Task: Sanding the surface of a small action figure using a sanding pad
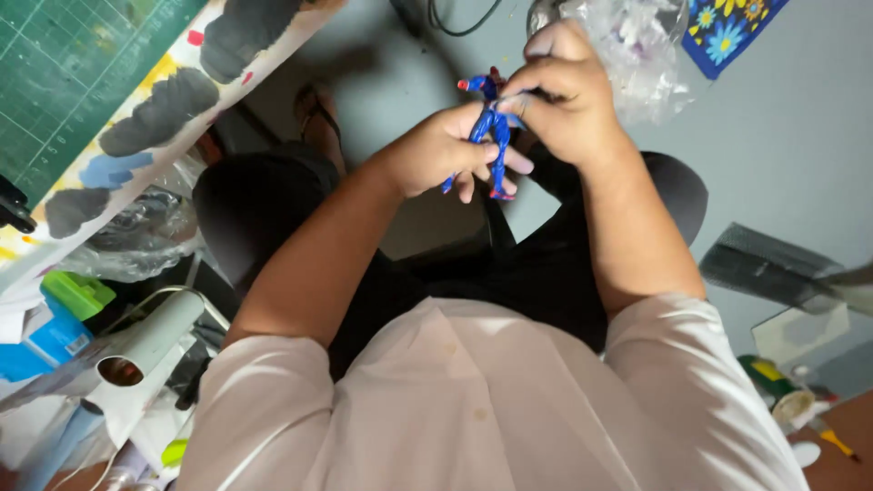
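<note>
A small blue and red toy figure (492, 136) hangs between both my hands, above my lap. My left hand (440, 152) wraps around the figure's body and legs from the left, fingers curled under it. My right hand (565, 93) pinches the figure's upper part from the right, fingers closed over it. The figure's legs point down past my left fingers, and one red-tipped arm sticks out to the left. Its torso is partly hidden by my fingers.
A green cutting mat (64, 64) lies on a paint-smeared table edge (155, 118) at the upper left. A crumpled clear plastic bag (637, 55) sits behind my right hand. Clutter, a white tube (150, 341) and small containers (787, 391) crowd the lower corners.
</note>
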